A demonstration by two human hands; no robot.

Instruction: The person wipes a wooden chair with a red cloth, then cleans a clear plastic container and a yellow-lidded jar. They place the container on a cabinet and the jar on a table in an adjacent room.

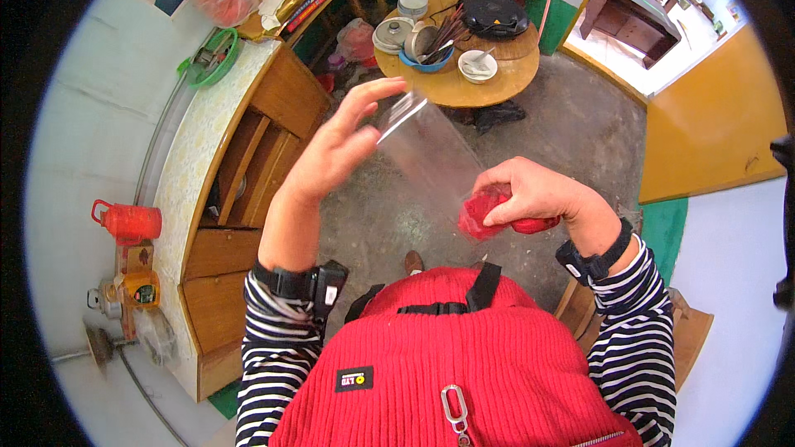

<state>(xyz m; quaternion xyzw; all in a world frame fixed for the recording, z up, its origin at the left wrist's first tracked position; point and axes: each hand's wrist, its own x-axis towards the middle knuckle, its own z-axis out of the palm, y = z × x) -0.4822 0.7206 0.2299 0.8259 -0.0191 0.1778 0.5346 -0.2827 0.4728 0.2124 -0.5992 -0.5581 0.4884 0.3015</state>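
Note:
My right hand (528, 195) is closed on a red item (484, 214), perhaps fabric, bunched at the end of a clear plastic bag (428, 149). Part of the red item sticks out beneath my palm. The bag stretches up and left from there, its far end beside my left hand (348, 136). My left fingers are spread and curved near that end; whether the fingertips touch the plastic is hard to tell. Both hands are in the air above the concrete floor.
Ahead stands a round wooden table (522, 77) with bowls, a lidded pot and a black electric appliance (495, 12). A wooden cabinet (223, 251) runs along the left, with a red jug (130, 222) on top. An orange door (714, 118) stands at the right, by the doorway.

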